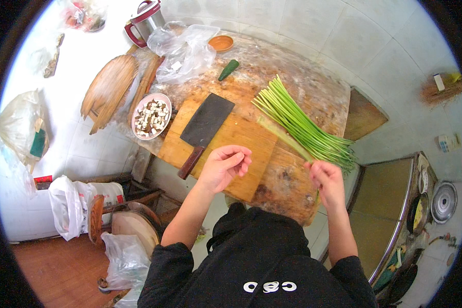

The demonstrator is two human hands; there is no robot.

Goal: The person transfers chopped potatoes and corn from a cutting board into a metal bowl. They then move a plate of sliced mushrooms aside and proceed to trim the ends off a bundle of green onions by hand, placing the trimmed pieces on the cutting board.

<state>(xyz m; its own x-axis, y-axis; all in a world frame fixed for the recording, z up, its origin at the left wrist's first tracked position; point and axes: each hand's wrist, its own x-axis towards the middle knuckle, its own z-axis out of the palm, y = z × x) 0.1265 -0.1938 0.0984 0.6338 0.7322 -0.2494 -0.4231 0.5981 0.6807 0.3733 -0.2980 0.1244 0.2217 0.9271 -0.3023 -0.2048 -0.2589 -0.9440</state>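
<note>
Over the front of the wooden cutting board (256,161), my left hand (225,167) hovers with its fingers loosely curled and nothing visible in them. My right hand (327,181) pinches the end of a pale green stalk (288,140), blurred, which slants away towards the far left. Just beyond it lies a thick bunch of long green stalks, likely garlic scapes (302,119), with the darker, thinner ends to the right. A cleaver (208,119) rests flat on the board, its wooden handle (191,162) jutting past the near edge.
Diced mushrooms fill a pink bowl (151,116) left of the board. Farther back on the worn table (292,65) are a green vegetable piece (228,70), a brown dish (221,44), plastic bags (186,54) and a steel-and-red jug appliance (146,21). A stove counter (408,215) stands at right.
</note>
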